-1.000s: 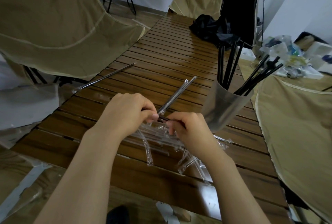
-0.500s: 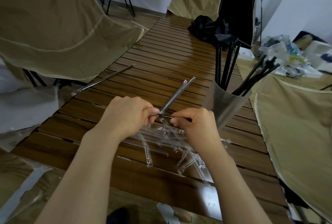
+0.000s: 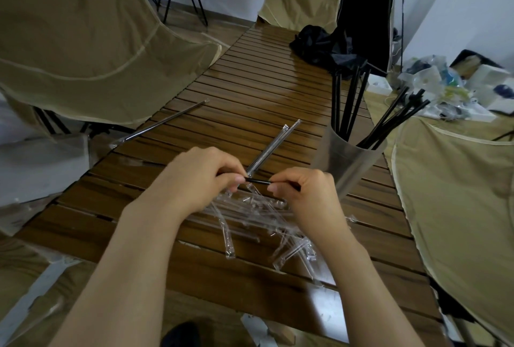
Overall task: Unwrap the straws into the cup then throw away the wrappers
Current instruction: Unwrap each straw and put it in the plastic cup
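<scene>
Straws are the matter at hand, and one black straw [image 3: 257, 180] spans the short gap between both hands above the slatted wooden table [image 3: 250, 90]. The left hand [image 3: 200, 176] curls its fingers around the clear wrapper [image 3: 271, 149], which still sheathes most of that straw and slants up and away toward the far right. The right hand [image 3: 303, 193] pinches the bared black end between thumb and forefinger, the other fingers folded in. Only a short stretch of bare straw shows between the two hands.

Under and just behind the hands lies a loose heap of empty clear wrappers [image 3: 258, 224], spreading toward the near right edge of the table. A translucent plastic cup [image 3: 347, 163] stands just to the right of the right hand; it appears tilted, though the wide lens may cause that. Black unwrapped straws [image 3: 389, 121] fan out of its mouth, some upright, some leaning right.

One more wrapped straw [image 3: 164, 124] lies alone on the left part of the table, well apart from the hands, its near end reaching the table's edge. A crumpled black bag [image 3: 322, 46] sits at the far end. Tan fabric chairs [image 3: 83, 34] surround the table.
</scene>
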A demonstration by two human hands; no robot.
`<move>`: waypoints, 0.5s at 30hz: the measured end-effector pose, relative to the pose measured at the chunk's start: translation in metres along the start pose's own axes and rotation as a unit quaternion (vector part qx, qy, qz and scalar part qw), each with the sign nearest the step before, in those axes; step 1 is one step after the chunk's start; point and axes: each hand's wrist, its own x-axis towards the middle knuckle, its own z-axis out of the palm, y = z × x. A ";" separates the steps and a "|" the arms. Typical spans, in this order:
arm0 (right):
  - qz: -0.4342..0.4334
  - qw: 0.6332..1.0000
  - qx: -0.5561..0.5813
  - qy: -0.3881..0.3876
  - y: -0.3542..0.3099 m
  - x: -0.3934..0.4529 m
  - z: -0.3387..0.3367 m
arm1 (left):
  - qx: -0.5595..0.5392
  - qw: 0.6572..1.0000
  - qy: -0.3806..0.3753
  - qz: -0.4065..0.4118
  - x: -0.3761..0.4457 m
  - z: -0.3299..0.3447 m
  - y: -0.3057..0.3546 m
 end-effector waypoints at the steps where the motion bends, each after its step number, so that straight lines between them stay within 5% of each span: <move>1: -0.004 1.000 -0.009 -0.006 -0.001 0.000 0.001 | -0.007 1.000 -0.001 0.006 0.002 0.002 0.004; 7: 0.039 0.999 -0.003 0.000 0.010 0.000 0.002 | 0.081 0.990 0.101 -0.063 -0.001 -0.009 -0.022; 10: 0.085 0.993 -0.030 -0.075 0.011 0.001 0.009 | 0.052 0.985 0.142 -0.088 -0.005 -0.017 -0.038; 15: 0.079 0.992 0.041 -0.091 -0.003 -0.002 0.019 | -0.033 0.995 0.091 -0.019 -0.001 -0.011 -0.022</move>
